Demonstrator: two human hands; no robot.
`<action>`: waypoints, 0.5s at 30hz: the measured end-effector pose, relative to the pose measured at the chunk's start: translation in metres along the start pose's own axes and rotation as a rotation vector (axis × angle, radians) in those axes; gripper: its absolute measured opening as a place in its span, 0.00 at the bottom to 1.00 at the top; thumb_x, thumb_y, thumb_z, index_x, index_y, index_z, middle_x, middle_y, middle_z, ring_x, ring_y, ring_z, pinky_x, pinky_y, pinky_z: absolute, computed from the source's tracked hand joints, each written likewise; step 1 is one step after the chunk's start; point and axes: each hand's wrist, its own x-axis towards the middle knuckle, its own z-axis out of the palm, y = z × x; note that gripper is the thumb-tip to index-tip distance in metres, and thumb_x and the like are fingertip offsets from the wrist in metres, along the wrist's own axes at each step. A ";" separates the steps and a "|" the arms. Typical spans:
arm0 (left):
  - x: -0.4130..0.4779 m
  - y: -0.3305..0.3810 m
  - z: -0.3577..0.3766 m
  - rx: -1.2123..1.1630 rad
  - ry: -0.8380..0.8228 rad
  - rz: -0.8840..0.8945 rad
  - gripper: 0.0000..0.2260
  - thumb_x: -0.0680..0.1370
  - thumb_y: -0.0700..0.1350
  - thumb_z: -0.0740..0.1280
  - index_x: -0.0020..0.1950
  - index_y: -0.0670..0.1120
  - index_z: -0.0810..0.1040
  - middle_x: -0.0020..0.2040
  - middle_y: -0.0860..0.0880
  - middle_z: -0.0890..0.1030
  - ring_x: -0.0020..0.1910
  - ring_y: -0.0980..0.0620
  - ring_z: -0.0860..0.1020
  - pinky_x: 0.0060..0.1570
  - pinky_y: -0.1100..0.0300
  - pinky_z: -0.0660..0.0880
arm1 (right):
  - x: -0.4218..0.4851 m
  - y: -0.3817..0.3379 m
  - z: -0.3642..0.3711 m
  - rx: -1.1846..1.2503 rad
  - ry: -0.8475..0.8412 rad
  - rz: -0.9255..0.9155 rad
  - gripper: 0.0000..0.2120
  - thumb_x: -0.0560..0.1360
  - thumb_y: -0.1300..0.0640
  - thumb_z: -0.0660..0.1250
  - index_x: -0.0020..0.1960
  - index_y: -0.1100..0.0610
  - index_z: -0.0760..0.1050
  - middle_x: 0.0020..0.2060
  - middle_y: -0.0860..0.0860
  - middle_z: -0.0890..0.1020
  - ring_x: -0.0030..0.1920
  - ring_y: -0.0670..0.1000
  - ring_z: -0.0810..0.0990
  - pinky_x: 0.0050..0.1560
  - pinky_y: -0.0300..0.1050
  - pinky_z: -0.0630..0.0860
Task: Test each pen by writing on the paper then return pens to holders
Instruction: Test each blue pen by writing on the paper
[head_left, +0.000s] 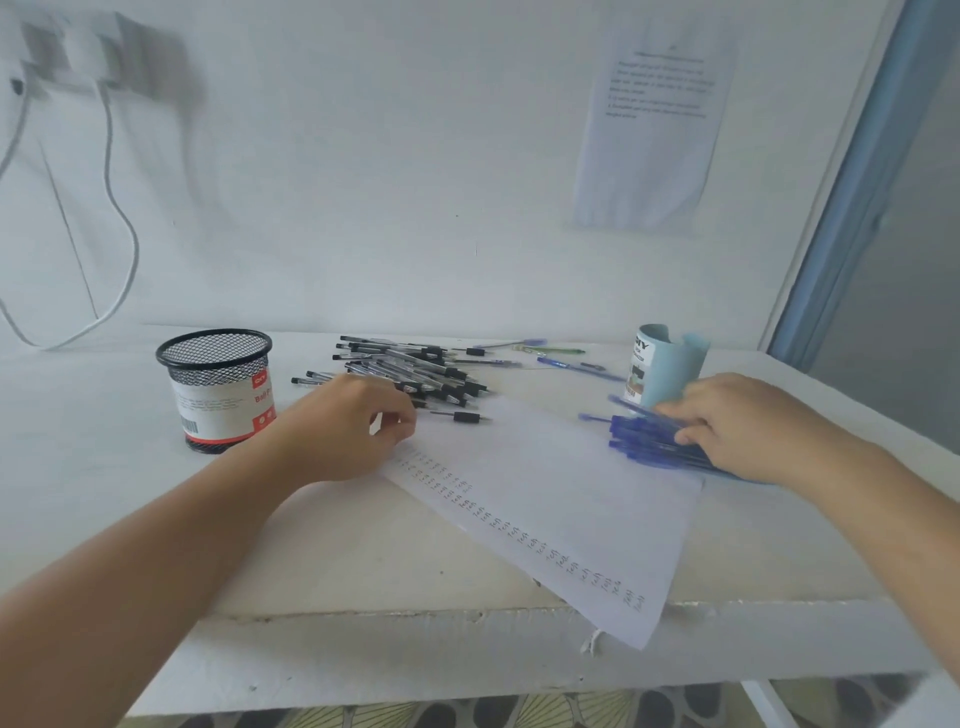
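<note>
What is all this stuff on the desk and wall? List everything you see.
mesh cup: one, black with a red-and-white label, table's left
black pens: a pile of many, black, behind the left hand
blue pens: a bundle, blue, table's right
holder: one, pale blue, behind the blue pens
loose pens: a few, blue and green, table's back
paper: one sheet, white with scribbled rows, overhanging the table's front
table: one, white
notice: one, white, on the wall
cable: one, white, wall's left
left hand: fingers curled, at the paper's far corner
right hand: fingers curled over the blue pens
</note>
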 end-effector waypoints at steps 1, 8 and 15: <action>-0.001 0.000 0.000 0.003 -0.004 0.008 0.06 0.77 0.42 0.71 0.44 0.52 0.83 0.36 0.61 0.77 0.39 0.57 0.75 0.38 0.71 0.66 | 0.000 0.000 0.002 -0.009 -0.012 0.010 0.16 0.81 0.50 0.65 0.69 0.41 0.76 0.47 0.44 0.77 0.56 0.50 0.73 0.56 0.52 0.75; -0.002 -0.002 -0.001 -0.012 -0.019 0.015 0.09 0.76 0.40 0.71 0.41 0.55 0.80 0.34 0.62 0.76 0.37 0.57 0.74 0.37 0.72 0.66 | -0.002 0.003 0.008 0.104 0.109 0.030 0.10 0.77 0.53 0.70 0.57 0.43 0.81 0.42 0.41 0.77 0.49 0.49 0.75 0.51 0.52 0.77; -0.002 -0.001 -0.001 -0.030 -0.016 -0.012 0.09 0.76 0.41 0.71 0.42 0.55 0.80 0.34 0.61 0.76 0.37 0.56 0.74 0.37 0.69 0.67 | -0.007 -0.001 0.014 0.253 0.247 0.037 0.09 0.72 0.60 0.73 0.42 0.45 0.82 0.38 0.41 0.79 0.41 0.47 0.77 0.44 0.50 0.77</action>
